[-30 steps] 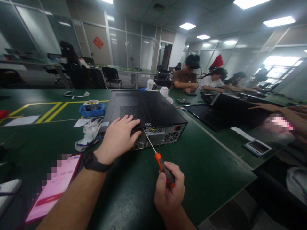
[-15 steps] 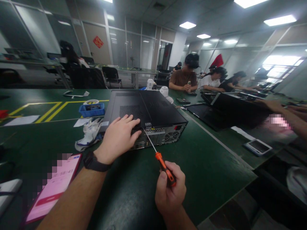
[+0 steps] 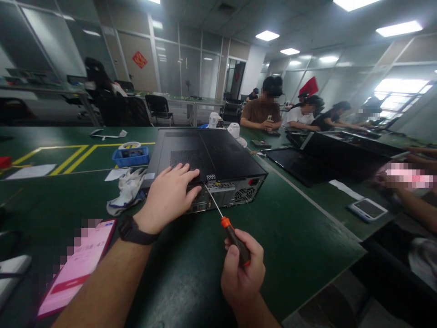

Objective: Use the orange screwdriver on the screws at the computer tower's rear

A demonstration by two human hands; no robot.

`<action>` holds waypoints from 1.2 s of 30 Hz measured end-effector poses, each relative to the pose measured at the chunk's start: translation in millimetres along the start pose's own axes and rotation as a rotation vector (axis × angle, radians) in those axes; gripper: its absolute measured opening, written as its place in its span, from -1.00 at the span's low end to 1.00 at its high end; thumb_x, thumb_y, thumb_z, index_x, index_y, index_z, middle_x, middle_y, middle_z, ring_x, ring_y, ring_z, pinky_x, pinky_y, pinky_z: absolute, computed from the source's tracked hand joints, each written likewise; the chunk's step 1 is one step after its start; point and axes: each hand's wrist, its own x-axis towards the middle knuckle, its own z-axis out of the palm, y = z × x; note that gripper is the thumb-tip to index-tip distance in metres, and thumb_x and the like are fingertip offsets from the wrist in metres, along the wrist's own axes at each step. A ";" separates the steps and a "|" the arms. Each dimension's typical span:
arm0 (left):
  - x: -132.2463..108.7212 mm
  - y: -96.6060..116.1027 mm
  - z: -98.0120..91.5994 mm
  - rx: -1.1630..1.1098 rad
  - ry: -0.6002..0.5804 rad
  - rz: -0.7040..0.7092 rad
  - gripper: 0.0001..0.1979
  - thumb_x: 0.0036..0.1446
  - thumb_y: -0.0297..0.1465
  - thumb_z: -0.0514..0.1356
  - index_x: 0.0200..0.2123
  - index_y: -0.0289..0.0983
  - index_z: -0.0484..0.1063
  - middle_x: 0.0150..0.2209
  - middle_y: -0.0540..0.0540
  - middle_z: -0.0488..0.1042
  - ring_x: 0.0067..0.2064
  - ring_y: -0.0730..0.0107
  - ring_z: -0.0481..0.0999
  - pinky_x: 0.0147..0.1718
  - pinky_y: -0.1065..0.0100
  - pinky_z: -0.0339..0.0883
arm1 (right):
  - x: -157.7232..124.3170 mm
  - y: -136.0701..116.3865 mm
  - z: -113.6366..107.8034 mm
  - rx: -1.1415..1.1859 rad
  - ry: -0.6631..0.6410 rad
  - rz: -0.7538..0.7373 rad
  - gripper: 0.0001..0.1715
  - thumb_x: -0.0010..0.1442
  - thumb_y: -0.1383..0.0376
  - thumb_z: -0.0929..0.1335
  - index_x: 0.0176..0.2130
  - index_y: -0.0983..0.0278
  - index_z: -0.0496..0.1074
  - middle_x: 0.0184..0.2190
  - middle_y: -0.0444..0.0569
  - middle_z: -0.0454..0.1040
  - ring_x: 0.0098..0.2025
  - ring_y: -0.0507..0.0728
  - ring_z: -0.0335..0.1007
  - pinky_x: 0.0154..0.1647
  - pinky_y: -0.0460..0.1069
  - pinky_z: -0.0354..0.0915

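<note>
A black desktop computer case (image 3: 225,150) lies on its side on the green table, its rear panel with a fan grille (image 3: 244,195) facing me. My left hand (image 3: 172,189) rests flat on the near left part of the case, fingers spread. In my right hand (image 3: 243,266) is a screwdriver (image 3: 235,238) with an orange and dark handle, my fingers wrapped round it. Its shaft slants up and left, and the tip meets the rear edge of the case beside my left thumb. Any screw at the tip is too small to make out.
Left of the case are white work gloves (image 3: 126,191) and a blue bin (image 3: 130,156) holding small parts. A phone with a pink screen (image 3: 80,269) lies by my left forearm. On the right, a co-worker's hands are near another opened case (image 3: 341,152) and a grey-white device (image 3: 368,209).
The screwdriver handle has turned about its axis in my right hand; its tip stays in place. My left hand has not moved. The co-worker's arm at right has moved down and right.
</note>
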 end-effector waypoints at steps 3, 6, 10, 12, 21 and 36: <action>0.1 0.3 -0.2 -0.004 0.002 -0.002 -0.54 0.39 -0.25 0.21 0.28 -0.24 0.52 0.35 -0.29 0.49 0.40 -0.11 0.44 0.39 -0.10 0.28 | -1.8 1.5 -1.1 -0.001 -0.032 0.043 -0.70 0.47 0.23 0.30 0.12 0.26 0.43 -0.31 -0.04 0.61 -0.44 0.08 0.60 -0.44 -0.04 0.55; 0.1 0.0 0.6 -0.006 0.007 0.002 -0.54 0.39 -0.24 0.21 0.28 -0.24 0.52 0.36 -0.30 0.48 0.40 -0.12 0.44 0.39 -0.12 0.27 | 4.5 -2.0 -2.9 0.033 -0.044 0.001 -0.67 0.47 0.23 0.27 0.15 0.27 0.42 -0.28 -0.02 0.60 -0.39 0.09 0.60 -0.42 -0.03 0.55; 0.1 -1.4 1.9 -0.014 0.008 0.007 -0.53 0.39 -0.24 0.21 0.28 -0.26 0.52 0.36 -0.33 0.48 0.40 -0.15 0.43 0.39 -0.13 0.27 | 14.3 -6.7 -3.1 0.063 -0.026 -0.073 -0.70 0.44 0.28 0.27 0.10 0.27 0.43 -0.23 0.00 0.56 -0.27 0.11 0.60 -0.29 0.02 0.58; -0.1 -1.9 2.3 -0.024 0.014 0.009 -0.54 0.38 -0.24 0.21 0.28 -0.25 0.52 0.36 -0.32 0.48 0.40 -0.14 0.43 0.39 -0.14 0.28 | 13.1 -5.2 -1.9 0.029 0.004 -0.072 -0.72 0.43 0.31 0.29 0.09 0.27 0.43 -0.22 0.00 0.57 -0.29 0.10 0.60 -0.28 0.02 0.58; -0.7 0.1 0.4 -0.019 0.018 0.001 -0.55 0.38 -0.26 0.20 0.27 -0.24 0.53 0.35 -0.30 0.49 0.39 -0.12 0.45 0.39 -0.12 0.28 | -1.8 4.2 -1.4 0.022 -0.021 -0.007 -0.67 0.45 0.25 0.30 0.15 0.26 0.43 -0.14 0.05 0.62 -0.34 0.10 0.64 -0.36 0.00 0.59; 0.1 1.4 -2.7 0.006 -0.021 -0.004 -0.52 0.40 -0.23 0.19 0.30 -0.26 0.50 0.37 -0.31 0.47 0.40 -0.13 0.43 0.40 -0.10 0.27 | -0.8 2.1 -0.2 -0.006 -0.009 0.022 -0.69 0.44 0.28 0.32 0.13 0.26 0.42 -0.22 0.01 0.62 -0.35 0.09 0.63 -0.36 -0.02 0.55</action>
